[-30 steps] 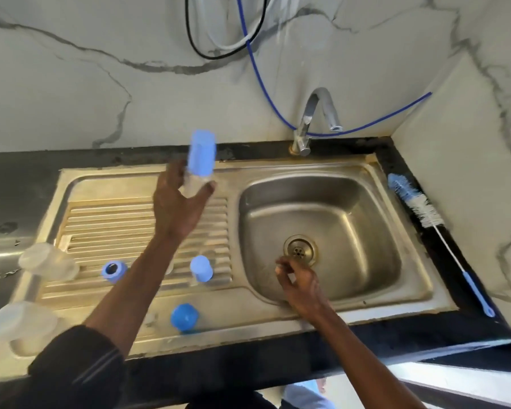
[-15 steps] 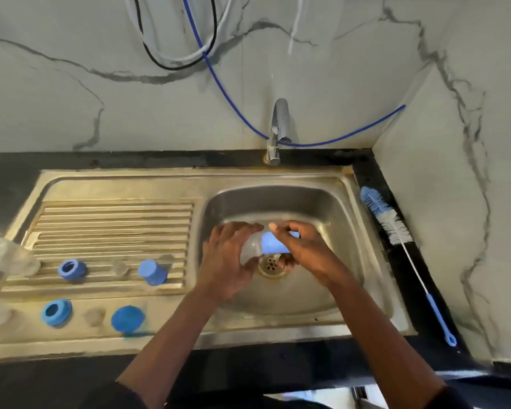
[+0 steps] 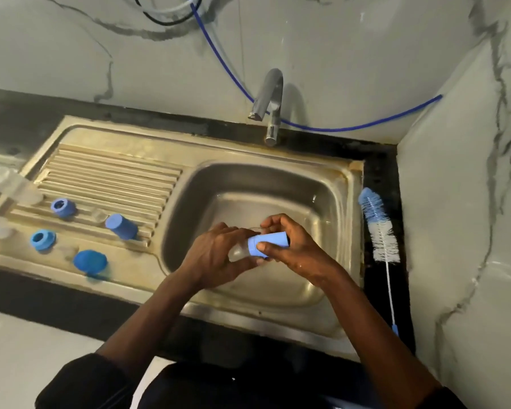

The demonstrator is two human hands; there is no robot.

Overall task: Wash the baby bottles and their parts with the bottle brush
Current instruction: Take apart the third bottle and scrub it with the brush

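Small clear plastic baby bottle (image 3: pixel 238 252) is being held sideways over the bowl of the stainless-steel sink (image 3: pixel 348 208), low and near the middle. Judged reason: drips and loose parts are being caught by the bowl, not the counter.

Left hand (image 3: pixel 216 258) is being wrapped round the clear body, its fingers (image 3: pixel 230 231) being curled over the top. Right hand (image 3: pixel 303 252) is being closed on the tall light-blue cylindrical cap (image 3: pixel 267 246) fitted to the bottle, with the thumb being pressed on the near side and the rest being arched over the far side. The opposed grip is being read as a twist or pull to part cap from bottle, which is a judgement only.

Long bottle brush with blue-and-white bristles on a thin wire handle (image 3: pixel 378 231) is being left untouched on the black counter (image 3: pixel 381 166) just right of the sink, near the right hand. It is probably being held back until the bottle is opened. Curved chrome tap (image 3: pixel 270 104) is being aimed over the bowl, and no stream is being made out.

Separated parts are being parked to the left, well apart from the bowl:
- blue screw ring (image 3: pixel 62 207) and upturned blue cup-shaped cap (image 3: pixel 121 226) on the ribbed steel drainboard (image 3: pixel 109 178)
- second blue ring (image 3: pixel 42 240) and blue domed lid (image 3: pixel 89 261) on the flat front edge
- blurred clear bottle body (image 3: pixel 12 185) at the far left

Small clear bits between them are too blurred to be named.

Stage is being judged as dismantling, with scrubbing not yet begun
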